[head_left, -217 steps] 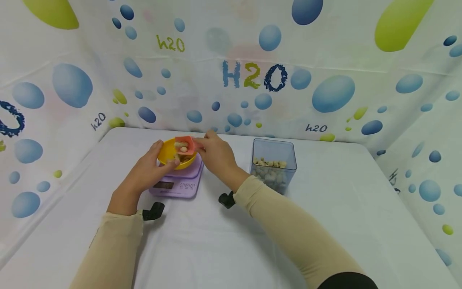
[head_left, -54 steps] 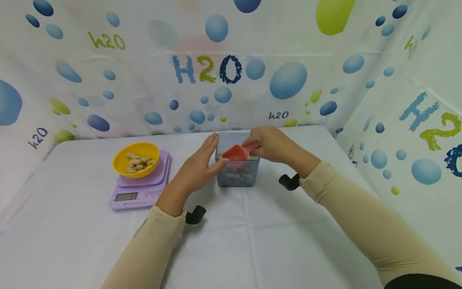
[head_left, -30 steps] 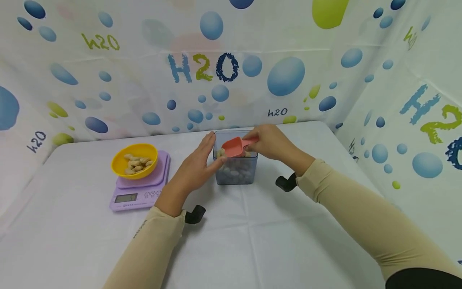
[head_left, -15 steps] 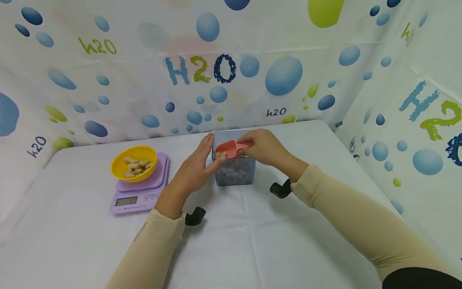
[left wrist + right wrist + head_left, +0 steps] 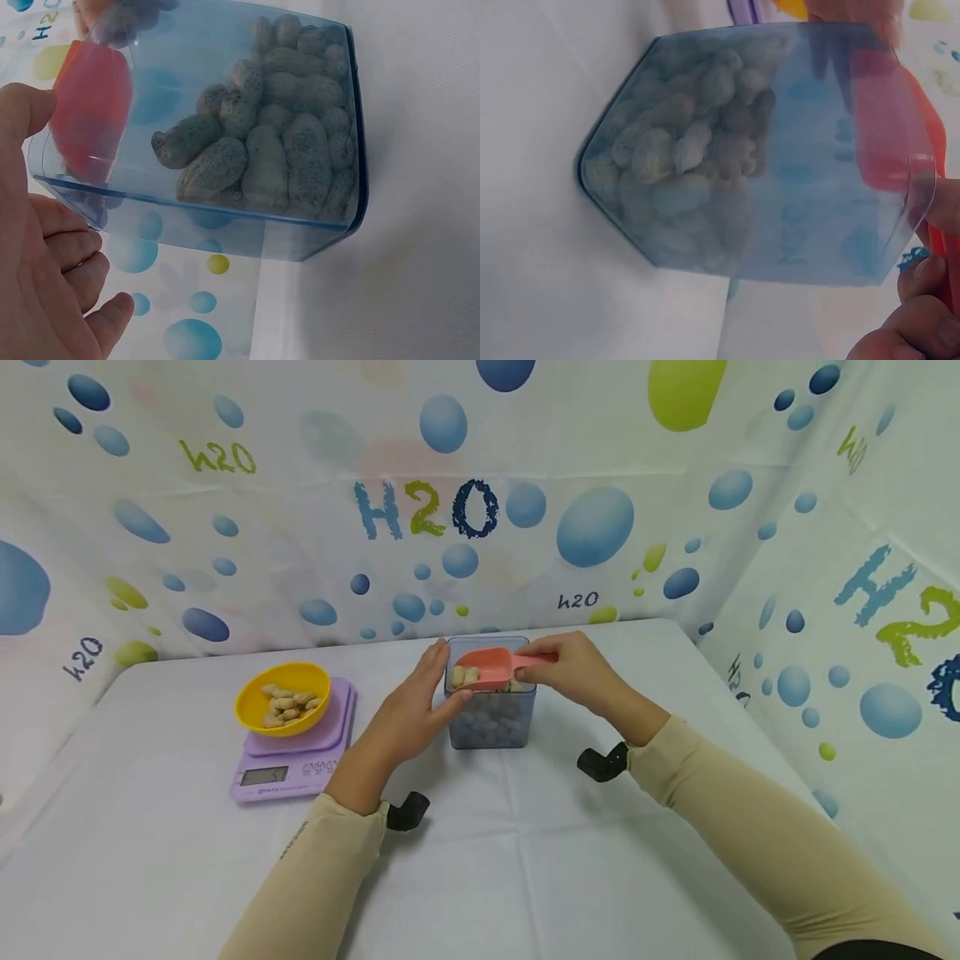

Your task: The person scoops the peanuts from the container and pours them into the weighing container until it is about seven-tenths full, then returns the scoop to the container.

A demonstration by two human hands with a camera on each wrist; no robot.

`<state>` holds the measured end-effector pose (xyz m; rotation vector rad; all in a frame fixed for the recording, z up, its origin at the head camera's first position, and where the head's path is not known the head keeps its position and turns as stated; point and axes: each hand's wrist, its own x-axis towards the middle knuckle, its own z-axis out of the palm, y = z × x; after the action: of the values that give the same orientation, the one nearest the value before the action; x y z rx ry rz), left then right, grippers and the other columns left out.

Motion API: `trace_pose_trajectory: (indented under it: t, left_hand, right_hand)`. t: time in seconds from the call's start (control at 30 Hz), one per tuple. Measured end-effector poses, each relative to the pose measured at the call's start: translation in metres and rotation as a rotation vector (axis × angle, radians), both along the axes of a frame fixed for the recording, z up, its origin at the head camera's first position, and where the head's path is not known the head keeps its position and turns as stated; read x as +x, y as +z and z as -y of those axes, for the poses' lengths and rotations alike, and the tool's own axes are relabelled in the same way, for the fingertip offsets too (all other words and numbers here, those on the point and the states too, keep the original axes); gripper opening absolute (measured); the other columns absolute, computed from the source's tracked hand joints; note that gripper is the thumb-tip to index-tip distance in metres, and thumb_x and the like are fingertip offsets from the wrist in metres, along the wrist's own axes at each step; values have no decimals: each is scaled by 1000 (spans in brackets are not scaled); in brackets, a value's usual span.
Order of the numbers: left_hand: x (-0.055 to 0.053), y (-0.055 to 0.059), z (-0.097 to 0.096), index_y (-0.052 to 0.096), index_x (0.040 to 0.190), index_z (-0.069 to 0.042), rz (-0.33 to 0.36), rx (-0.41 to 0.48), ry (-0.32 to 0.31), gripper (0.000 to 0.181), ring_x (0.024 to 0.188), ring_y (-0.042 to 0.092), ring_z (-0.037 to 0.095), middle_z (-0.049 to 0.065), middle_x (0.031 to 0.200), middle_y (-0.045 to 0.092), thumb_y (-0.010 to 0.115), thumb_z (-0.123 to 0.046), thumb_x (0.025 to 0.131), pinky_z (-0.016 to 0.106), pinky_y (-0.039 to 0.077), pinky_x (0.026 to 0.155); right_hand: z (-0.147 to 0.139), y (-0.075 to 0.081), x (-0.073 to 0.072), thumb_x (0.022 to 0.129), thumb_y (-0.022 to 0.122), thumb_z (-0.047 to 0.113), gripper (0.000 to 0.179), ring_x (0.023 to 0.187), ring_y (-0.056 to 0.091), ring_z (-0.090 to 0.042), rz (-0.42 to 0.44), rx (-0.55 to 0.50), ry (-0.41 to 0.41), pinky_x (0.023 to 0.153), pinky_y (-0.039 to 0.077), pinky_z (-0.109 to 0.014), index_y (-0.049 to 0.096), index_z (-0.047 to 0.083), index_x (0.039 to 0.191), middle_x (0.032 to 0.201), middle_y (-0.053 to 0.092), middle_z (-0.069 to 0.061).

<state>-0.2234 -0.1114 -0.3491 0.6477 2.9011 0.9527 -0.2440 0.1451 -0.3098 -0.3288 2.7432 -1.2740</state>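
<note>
Coral-pink scoop (image 5: 493, 670) sits in the mouth of the bluish clear plastic tub (image 5: 489, 728), near the middle of the tabletop's (image 5: 450, 877) far edge, apart from the pile below. Right hand (image 5: 573, 670) pinches its handle; left hand (image 5: 401, 714), fingers nearly straight, rests against the tub, gripping nothing. Step looks like scooping unshelled peanuts (image 5: 465, 676); next move likely calls for a level lift toward the yellow bowl (image 5: 251, 706) on the purple digital scale (image 5: 300, 760), by the far left corner. Count: one scoop, tub, bowl, scale; two hands; about two peanuts visible in scoop, others overlap, uncountable.
</note>
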Motion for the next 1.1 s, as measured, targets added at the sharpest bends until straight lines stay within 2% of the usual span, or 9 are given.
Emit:
trace_pose_trajectory:
  t: [0.23,0.37,0.57,0.7,0.83,0.97,1.1]
  left_hand:
    - [3,1,6,3,160,-23,17,10,2,83,153,8,18,-7,166,-1,40,-63,97,50,19,122]
    - [6,4,11,2,160,-22,27,10,16,84,153,9,19,-8,166,-3,41,-63,97,51,19,122]
    - [15,14,31,-1,159,-24,19,-20,59,88,154,7,21,-5,167,-2,41,-67,95,51,17,122]
    - [24,23,58,-3,159,-28,5,-54,115,88,154,6,22,-6,167,-4,40,-69,94,54,15,121]
    - [36,33,97,-6,158,-32,10,-73,197,86,154,3,25,-8,166,-6,40,-69,94,59,14,120]
    - [47,38,138,-4,159,-24,-7,-40,257,85,153,4,32,-2,167,-6,44,-59,98,63,13,118]
    - [54,33,173,-5,159,-17,13,-50,335,89,151,6,41,5,167,-7,48,-54,97,67,14,115]
  right_hand:
    - [-3,-1,-3,87,75,31,40,101,58,-23,26,-8,-49,84,52,-37,70,16,123,125,65,-4]
    - [-2,2,-4,87,76,29,40,103,57,-24,15,-20,-40,82,52,-36,70,14,123,130,63,-6]
    - [6,12,-6,86,77,33,45,104,58,-23,24,-47,-33,82,51,-35,69,15,126,129,64,-6]
    - [23,24,-8,86,77,33,44,102,57,-23,14,-91,-14,81,51,-35,69,15,125,121,65,-5]
    - [49,34,-9,85,77,34,43,103,55,-23,21,-134,17,83,52,-37,70,16,124,119,65,-3]
    - [80,41,-6,85,77,36,43,106,54,-22,28,-167,49,85,54,-37,70,17,124,121,64,0]
    - [111,43,0,86,76,36,41,103,56,-21,7,-192,94,81,55,-34,71,18,123,116,65,2]
